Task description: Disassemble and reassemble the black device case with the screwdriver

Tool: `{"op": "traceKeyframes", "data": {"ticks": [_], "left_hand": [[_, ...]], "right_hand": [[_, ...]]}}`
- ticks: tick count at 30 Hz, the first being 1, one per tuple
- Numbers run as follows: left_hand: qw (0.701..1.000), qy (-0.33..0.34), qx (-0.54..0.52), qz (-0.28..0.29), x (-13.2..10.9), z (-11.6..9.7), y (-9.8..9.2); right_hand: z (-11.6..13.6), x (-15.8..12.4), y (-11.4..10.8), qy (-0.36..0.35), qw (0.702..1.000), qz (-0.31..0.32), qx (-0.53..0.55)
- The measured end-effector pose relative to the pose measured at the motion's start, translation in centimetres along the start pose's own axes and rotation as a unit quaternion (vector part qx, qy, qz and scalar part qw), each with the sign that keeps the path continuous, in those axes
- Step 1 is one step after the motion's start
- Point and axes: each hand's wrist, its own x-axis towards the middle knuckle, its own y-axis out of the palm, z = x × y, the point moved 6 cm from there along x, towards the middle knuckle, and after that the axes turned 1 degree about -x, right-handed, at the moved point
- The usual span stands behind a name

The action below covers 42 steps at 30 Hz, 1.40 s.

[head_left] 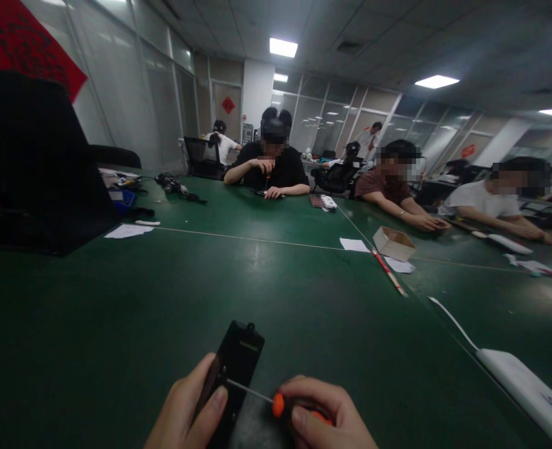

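A flat black device [235, 368] lies on the green table [173, 299] near the bottom edge of the view. My left hand [186, 415] grips its near end, thumb along its left side and a finger on its face. My right hand [322, 419] is closed round the orange handle of a small screwdriver [278, 404]. The thin metal shaft runs up and left, and its tip touches the device's face beside my left fingertip.
A white power strip [523, 390] with its cable lies at the right. A small cardboard box [394, 242], paper slips [128, 231] and a red pencil [390, 272] sit farther back. A black laptop lid [37, 168] stands at the left. Several people work at the far side.
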Motion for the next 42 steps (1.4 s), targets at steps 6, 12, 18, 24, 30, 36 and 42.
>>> {"op": "traceKeyframes", "data": {"ticks": [6, 12, 18, 24, 30, 36, 42], "left_hand": [[0.988, 0.104, -0.042, 0.107, 0.8, -4.7, -0.1], [0.977, 0.161, 0.065, 0.123, 0.3, -6.5, 0.5], [0.965, 0.203, 0.106, 0.132, -0.1, -7.6, 0.6], [0.958, 0.236, 0.098, 0.131, -0.2, -8.5, 0.4], [0.959, 0.239, 0.084, 0.129, -0.2, -8.5, 0.4], [0.959, 0.239, 0.08, 0.13, -0.2, -8.6, 0.4], [0.96, 0.238, 0.074, 0.129, -0.2, -8.6, 0.4]], "right_hand": [[6.9, -1.5, -0.9, -0.199, 0.946, -0.128, -0.222], [11.7, -4.7, -0.4, -0.307, 0.884, -0.217, -0.278], [12.7, -7.5, 1.8, -0.488, 0.756, -0.202, -0.387], [11.7, -7.5, 4.4, -0.533, 0.71, -0.115, -0.445], [10.7, -6.8, 5.0, -0.531, 0.717, -0.099, -0.441], [10.5, -6.7, 5.3, -0.549, 0.706, -0.069, -0.443], [10.6, -7.0, 5.6, -0.565, 0.692, -0.056, -0.446]]}}
